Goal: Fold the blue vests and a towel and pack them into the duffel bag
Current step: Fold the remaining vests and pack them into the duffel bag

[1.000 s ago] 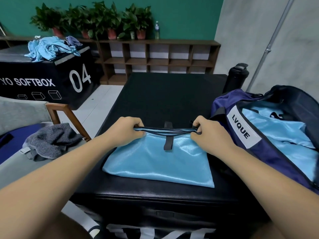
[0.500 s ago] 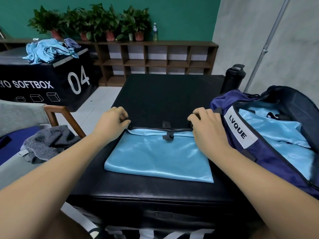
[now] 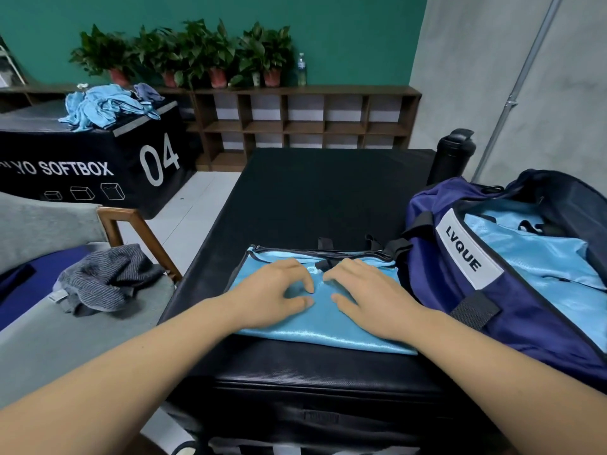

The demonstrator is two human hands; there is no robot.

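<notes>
My left hand [image 3: 276, 290] and right hand [image 3: 364, 290] lie flat on the folded vest [image 3: 328, 330], fingers barely curved, gripping nothing. I'd say the slick fabric may unfold when moved to the duffel bag [image 3: 532, 333] at 3 o'clock.

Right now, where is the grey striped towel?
In the head view, the grey striped towel lies crumpled on the grey chair at left, just beside the black platform's left edge.

- A single wide-angle view, worn on the person's head, faces forward and tilts down.
- It sits close over the near end of the worktop [image 3: 328, 198], with both forearms entering from the bottom edge.
- Farther off it takes in the shelf [image 3: 305, 126] against the green wall [image 3: 328, 27].
</notes>
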